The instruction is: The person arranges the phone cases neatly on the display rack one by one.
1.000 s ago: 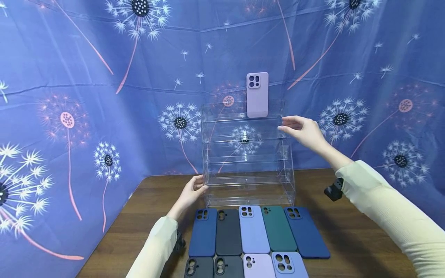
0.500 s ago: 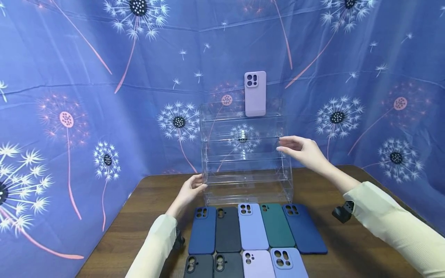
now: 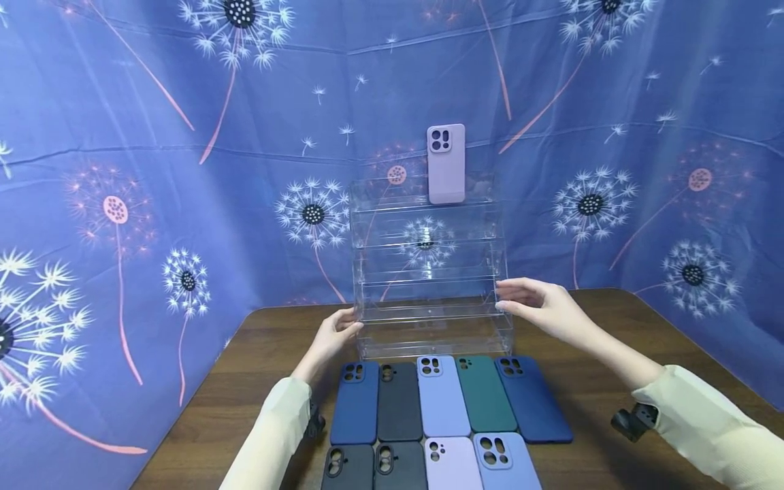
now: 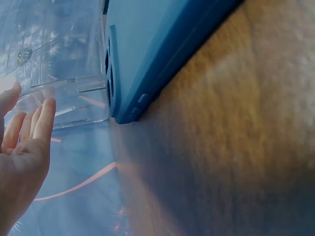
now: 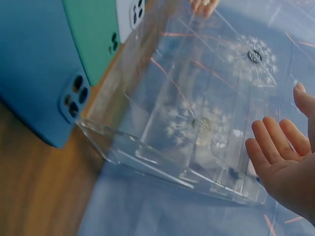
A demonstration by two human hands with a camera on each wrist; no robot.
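Observation:
A clear stepped acrylic display rack [image 3: 431, 312] stands at the back of the table. One lilac phone case [image 3: 446, 170] leans upright on its top tier, right of the middle. My left hand [image 3: 331, 336] is at the rack's lower left side, its fingers extended along the edge; the left wrist view shows the same hand [image 4: 27, 157] beside the clear plastic. At the right side, level with the lower tiers, is my right hand [image 3: 545, 306], fingertips right at the side edge. In the right wrist view that hand [image 5: 283, 157] has loosely extended fingers and holds nothing.
In front of the rack lie phone cases in two rows: blue [image 3: 355, 408], black [image 3: 399, 405], light blue [image 3: 445, 405], green [image 3: 488, 401] and dark blue [image 3: 535, 405], with several more nearer me. A dandelion-print blue cloth [image 3: 245, 238] hangs behind the wooden table [image 3: 214, 415].
My right hand has moved down along the rack's right side, from near the top tier to the lower tiers. The left hand has stayed at the lower left side.

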